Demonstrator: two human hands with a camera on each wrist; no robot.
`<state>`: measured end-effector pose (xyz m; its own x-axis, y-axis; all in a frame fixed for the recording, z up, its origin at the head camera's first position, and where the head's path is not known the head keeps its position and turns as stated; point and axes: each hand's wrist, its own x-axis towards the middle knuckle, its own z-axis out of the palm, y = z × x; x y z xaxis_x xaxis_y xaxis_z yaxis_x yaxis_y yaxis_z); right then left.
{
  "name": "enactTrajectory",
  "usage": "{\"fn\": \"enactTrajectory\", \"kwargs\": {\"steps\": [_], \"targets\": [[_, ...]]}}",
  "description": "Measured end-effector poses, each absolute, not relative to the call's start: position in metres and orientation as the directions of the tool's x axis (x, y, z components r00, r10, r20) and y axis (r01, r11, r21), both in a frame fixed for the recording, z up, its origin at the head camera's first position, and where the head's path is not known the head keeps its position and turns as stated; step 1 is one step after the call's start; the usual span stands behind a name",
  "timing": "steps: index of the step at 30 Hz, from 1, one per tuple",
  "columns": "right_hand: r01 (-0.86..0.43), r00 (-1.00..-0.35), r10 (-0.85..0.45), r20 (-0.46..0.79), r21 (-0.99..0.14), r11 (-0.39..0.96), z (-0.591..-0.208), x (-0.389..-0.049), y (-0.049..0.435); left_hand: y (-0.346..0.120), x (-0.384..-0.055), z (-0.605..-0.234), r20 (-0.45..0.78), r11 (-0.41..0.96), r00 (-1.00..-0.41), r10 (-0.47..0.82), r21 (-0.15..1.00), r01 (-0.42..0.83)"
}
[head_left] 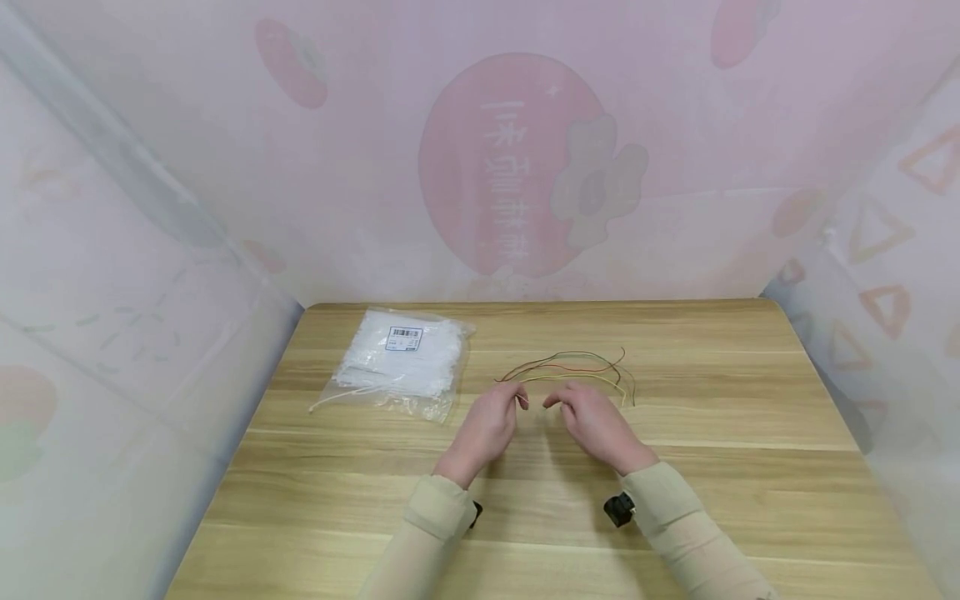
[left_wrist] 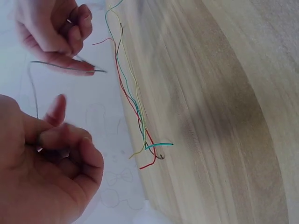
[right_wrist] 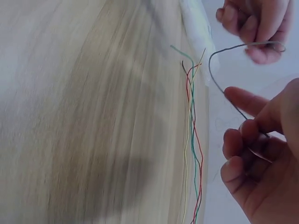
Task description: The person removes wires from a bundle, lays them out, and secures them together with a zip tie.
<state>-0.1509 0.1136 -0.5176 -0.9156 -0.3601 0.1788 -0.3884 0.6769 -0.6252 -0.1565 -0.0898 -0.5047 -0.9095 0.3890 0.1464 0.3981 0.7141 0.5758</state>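
Observation:
A thin dark grey wire [left_wrist: 33, 88] is bent between both hands, above the tabletop. My left hand [head_left: 489, 419] pinches one part of it between thumb and fingers. To its right, a short gap away, my right hand [head_left: 598, 422] pinches another part, the wire [right_wrist: 216, 77] curving up past the index finger. In the right wrist view the wire makes a small loop by the left fingertips. Just beyond the hands, several loose wires lie on the table: a red wire [left_wrist: 122, 86], a yellow wire [left_wrist: 137, 88], a green wire [right_wrist: 193, 140] and a dark one.
A clear plastic bag [head_left: 397, 358] of white cable ties with a barcode label lies at the back left of the wooden table [head_left: 750, 500]. One white tie [head_left: 333, 398] sticks out at its left corner. Patterned pale walls [head_left: 360, 183] stand behind and at both sides.

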Motion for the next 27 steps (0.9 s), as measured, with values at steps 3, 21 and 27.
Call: {"fn": "enactTrajectory", "kwargs": {"steps": [3,21,27], "targets": [[-0.345,-0.930,-0.345,0.126,-0.625,0.701,-0.518,-0.150,0.117,-0.093,-0.158,-0.505,0.143,0.682,-0.921,0.361,0.633,0.366],[-0.322,-0.935,-0.339,0.101,-0.639,0.699,-0.524,-0.151,0.143,-0.115,-0.170,-0.496,0.313,0.676,-0.941,0.128,0.667,0.314],[-0.340,-0.928,-0.342,0.146,-0.710,0.617,-0.527,-0.152,0.148,-0.118,-0.174,-0.499,0.294,0.678,-0.947,0.129,0.671,0.300]]}}
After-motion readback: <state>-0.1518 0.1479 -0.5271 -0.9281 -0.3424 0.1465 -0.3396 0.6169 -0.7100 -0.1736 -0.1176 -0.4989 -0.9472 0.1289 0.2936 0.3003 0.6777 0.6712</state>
